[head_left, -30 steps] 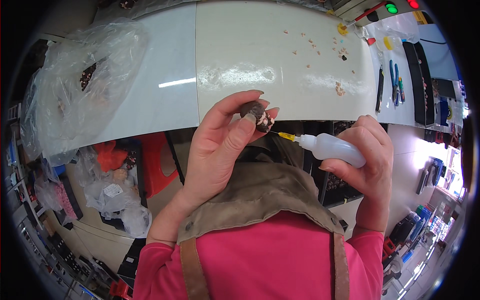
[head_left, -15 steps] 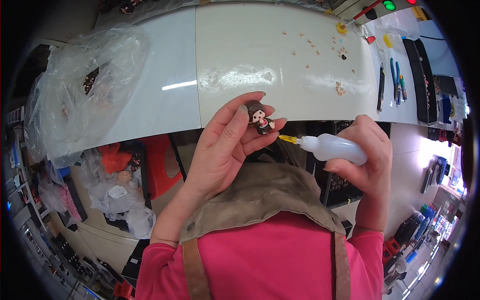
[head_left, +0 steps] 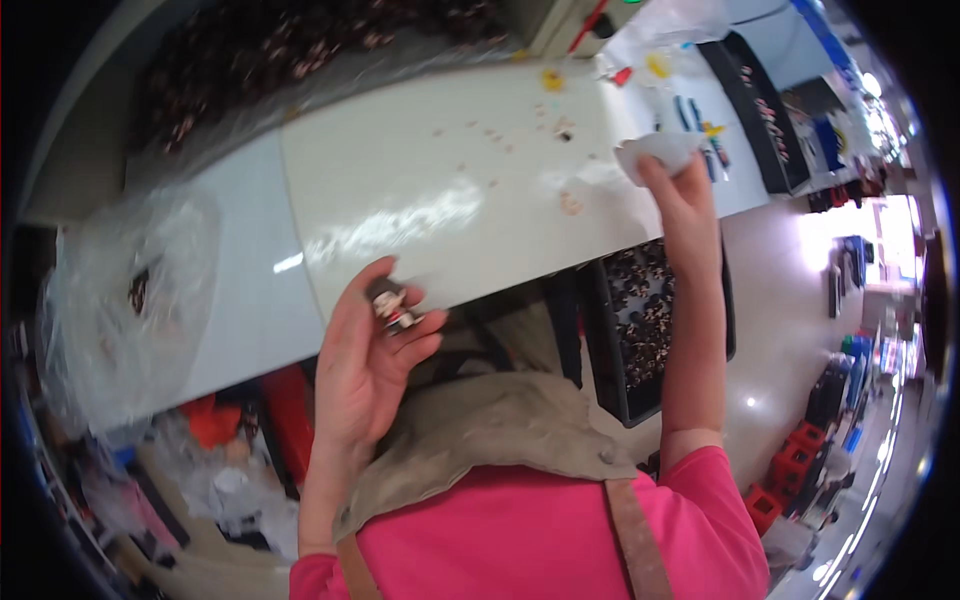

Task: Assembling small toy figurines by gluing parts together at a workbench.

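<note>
- Swung away from the figurine (head_left: 393,305), our right hand (head_left: 688,200) has carried the white squeeze bottle (head_left: 665,147) to the far right, over the surface (head_left: 380,170) and near the blue-handled pliers (head_left: 683,113).
- Our view has shifted too; the black tray (head_left: 606,345) of small dark pieces now shows more fully on the near right.
- With bottle and figurine well apart, we judge that the bottle's work on the figurine has stopped, at least for now.
- Our right grip looks closed on the bottle, though blur softens it.
- Our left hand (head_left: 362,365) has its grip clamped on the figurine between thumb and fingers, by the surface's near edge.
- We see the figurine tilted: dark brown hair, pale face, dark body, red patch in front; finer details are blurred.
</note>
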`<act>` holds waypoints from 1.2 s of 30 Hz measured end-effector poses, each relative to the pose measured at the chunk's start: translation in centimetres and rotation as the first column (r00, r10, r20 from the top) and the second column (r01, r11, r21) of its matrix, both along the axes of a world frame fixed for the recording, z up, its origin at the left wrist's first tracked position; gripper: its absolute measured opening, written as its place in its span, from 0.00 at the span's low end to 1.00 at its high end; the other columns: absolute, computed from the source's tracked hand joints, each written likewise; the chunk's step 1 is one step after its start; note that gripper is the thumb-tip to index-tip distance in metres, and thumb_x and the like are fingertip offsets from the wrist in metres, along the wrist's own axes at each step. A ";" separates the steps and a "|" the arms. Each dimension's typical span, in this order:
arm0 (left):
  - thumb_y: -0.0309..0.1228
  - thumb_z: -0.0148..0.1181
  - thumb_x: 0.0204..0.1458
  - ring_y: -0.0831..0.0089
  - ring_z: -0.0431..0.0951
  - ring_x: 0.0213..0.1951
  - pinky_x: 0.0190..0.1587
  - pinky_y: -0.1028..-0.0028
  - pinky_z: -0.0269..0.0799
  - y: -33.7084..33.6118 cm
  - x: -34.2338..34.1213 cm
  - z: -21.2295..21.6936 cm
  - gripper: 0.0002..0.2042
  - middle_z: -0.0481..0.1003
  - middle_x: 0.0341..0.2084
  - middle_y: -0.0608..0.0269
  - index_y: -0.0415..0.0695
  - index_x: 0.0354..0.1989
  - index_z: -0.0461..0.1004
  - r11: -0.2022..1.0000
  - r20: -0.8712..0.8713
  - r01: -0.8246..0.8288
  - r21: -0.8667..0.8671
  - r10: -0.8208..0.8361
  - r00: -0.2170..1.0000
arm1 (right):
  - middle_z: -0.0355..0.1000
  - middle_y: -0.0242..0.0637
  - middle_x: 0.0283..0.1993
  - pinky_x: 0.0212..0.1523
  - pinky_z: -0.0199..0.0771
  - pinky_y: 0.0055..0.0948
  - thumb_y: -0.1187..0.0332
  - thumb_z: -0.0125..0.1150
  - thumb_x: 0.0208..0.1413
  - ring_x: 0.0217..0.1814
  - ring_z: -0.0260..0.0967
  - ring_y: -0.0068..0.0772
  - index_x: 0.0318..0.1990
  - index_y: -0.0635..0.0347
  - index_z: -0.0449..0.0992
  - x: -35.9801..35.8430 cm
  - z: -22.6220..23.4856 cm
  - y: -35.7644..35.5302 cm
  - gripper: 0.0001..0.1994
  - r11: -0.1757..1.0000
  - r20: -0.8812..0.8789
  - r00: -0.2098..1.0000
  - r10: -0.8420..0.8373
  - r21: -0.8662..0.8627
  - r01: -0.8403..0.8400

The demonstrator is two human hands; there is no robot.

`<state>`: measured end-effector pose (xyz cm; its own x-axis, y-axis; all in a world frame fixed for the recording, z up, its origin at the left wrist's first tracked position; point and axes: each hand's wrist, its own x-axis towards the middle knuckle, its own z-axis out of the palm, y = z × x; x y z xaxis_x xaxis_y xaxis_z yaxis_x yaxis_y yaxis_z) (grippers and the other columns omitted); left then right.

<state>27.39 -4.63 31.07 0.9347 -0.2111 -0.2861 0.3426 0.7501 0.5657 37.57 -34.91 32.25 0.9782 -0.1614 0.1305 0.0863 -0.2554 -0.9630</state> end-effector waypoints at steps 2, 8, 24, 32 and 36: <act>0.38 0.36 0.63 0.64 0.76 0.43 0.41 0.73 0.77 0.0 1.1 -0.1 0.19 0.69 0.43 0.55 0.41 0.59 0.55 1.000 0.041 0.000 0.013 -0.001 0.999 | 0.70 0.36 0.44 0.49 0.65 0.25 0.71 0.57 0.54 0.46 0.67 0.25 0.48 0.64 0.65 1.9 -0.5 -1.0 0.15 0.999 0.012 1.000 -0.009 -0.034 0.010; 0.37 0.37 0.63 0.73 0.76 0.37 0.38 0.78 0.76 -0.4 3.9 -0.2 0.18 0.71 0.40 0.56 0.41 0.57 0.58 0.978 0.120 -0.060 0.197 0.037 0.992 | 0.68 0.30 0.37 0.37 0.67 0.22 0.67 0.61 0.51 0.36 0.65 0.19 0.47 0.59 0.65 6.2 -2.8 -3.2 0.17 0.914 0.021 0.991 -0.131 -0.385 0.129; 0.34 0.38 0.63 0.71 0.74 0.42 0.46 0.75 0.73 0.0 5.4 -0.9 0.21 0.68 0.45 0.54 0.42 0.63 0.51 0.984 0.018 -0.012 0.177 0.009 1.000 | 0.71 0.37 0.36 0.40 0.67 0.24 0.73 0.56 0.53 0.38 0.69 0.32 0.38 0.63 0.72 1.9 -0.6 6.7 0.07 0.760 -0.020 0.939 0.344 -0.581 -0.291; 0.33 0.38 0.62 0.70 0.74 0.44 0.48 0.73 0.72 0.3 5.2 -1.4 0.20 0.68 0.46 0.54 0.42 0.62 0.53 0.988 0.044 -0.007 0.154 0.000 0.999 | 0.69 0.38 0.35 0.39 0.68 0.28 0.73 0.57 0.51 0.37 0.69 0.36 0.37 0.63 0.72 2.2 -0.9 7.5 0.07 0.685 -0.071 0.918 0.391 -0.643 -0.342; 0.32 0.38 0.62 0.68 0.74 0.46 0.50 0.73 0.70 0.5 5.2 -1.4 0.19 0.69 0.47 0.54 0.43 0.62 0.54 0.989 0.045 0.007 0.146 -0.014 0.999 | 0.68 0.39 0.35 0.40 0.67 0.26 0.74 0.57 0.50 0.35 0.67 0.36 0.36 0.63 0.71 2.6 -1.3 7.9 0.06 0.645 -0.053 0.900 0.434 -0.678 -0.351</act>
